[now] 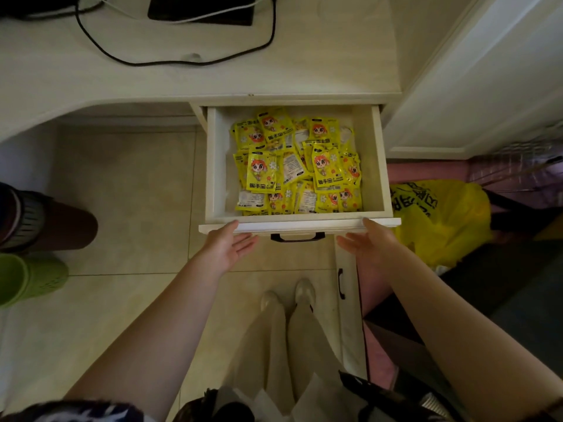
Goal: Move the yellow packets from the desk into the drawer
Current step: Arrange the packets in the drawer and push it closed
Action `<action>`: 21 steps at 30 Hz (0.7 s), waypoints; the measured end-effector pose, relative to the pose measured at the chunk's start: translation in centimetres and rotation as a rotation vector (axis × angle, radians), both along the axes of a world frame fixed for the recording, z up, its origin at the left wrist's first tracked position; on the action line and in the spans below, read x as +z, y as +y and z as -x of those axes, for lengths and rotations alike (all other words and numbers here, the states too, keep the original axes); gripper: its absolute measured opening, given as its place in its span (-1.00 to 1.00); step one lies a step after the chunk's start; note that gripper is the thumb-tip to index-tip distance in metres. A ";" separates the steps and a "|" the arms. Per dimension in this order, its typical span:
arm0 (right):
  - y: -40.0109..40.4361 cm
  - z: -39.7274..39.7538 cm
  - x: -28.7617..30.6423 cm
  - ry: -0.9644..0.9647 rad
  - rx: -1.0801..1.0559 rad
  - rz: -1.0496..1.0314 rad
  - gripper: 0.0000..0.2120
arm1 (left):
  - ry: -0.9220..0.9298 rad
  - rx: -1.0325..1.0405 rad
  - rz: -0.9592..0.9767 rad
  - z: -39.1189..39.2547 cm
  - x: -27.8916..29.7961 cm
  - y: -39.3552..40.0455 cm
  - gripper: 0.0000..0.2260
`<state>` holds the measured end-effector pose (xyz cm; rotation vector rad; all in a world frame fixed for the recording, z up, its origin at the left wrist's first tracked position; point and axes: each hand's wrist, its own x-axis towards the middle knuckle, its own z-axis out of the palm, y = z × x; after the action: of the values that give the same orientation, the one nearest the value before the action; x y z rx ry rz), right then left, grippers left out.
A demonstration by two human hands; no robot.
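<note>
Your left hand (227, 249) is at the left end of the drawer front, palm turned inward, and its fingers (245, 243) are straight and relaxed, holding nothing. The thumb reaches up to the top edge of the front panel and seems to touch it. Your right hand (370, 243) mirrors it at the right end: the fingers (350, 240) are released and point toward the middle, and the thumb lies against the top edge of the panel. Between your 2 hands sits the dark handle (297, 237), and neither hand touches it.

The drawer (379, 166) is pulled out from under the bench (91, 71). Inside it lie the yellow packets (297, 169), many of them in a loose, overlapping heap that covers most of the bottom; only a strip along the left wall is bare. Some packets show a cartoon face with orange hair, others show the printed back side.

On the bench top you can see a black cable (170, 60) in a loop and a dark flat device (201, 10) at the far edge. To the right of the drawer, on the floor, lies a yellow plastic bag (441, 220). At the left edge of the view stand a green container (30, 277) and a dark brown one (45, 220).
</note>
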<state>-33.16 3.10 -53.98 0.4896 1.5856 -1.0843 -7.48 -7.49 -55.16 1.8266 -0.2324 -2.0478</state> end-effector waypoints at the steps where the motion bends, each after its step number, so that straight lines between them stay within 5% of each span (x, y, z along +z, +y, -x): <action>1: -0.3 0.2 0.0 0.001 -0.009 0.005 -0.77 | 0.015 0.016 0.006 0.2 -0.2 -0.1 -0.74; 21: -5.2 2.5 -1.1 -0.046 -0.116 -0.009 -0.64 | 0.037 0.026 0.071 1.5 -0.4 -4.4 -0.82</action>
<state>-35.64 -2.11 -55.06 0.6153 1.5374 -1.1455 -8.99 -11.89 -55.54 1.7392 -0.2661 -2.0270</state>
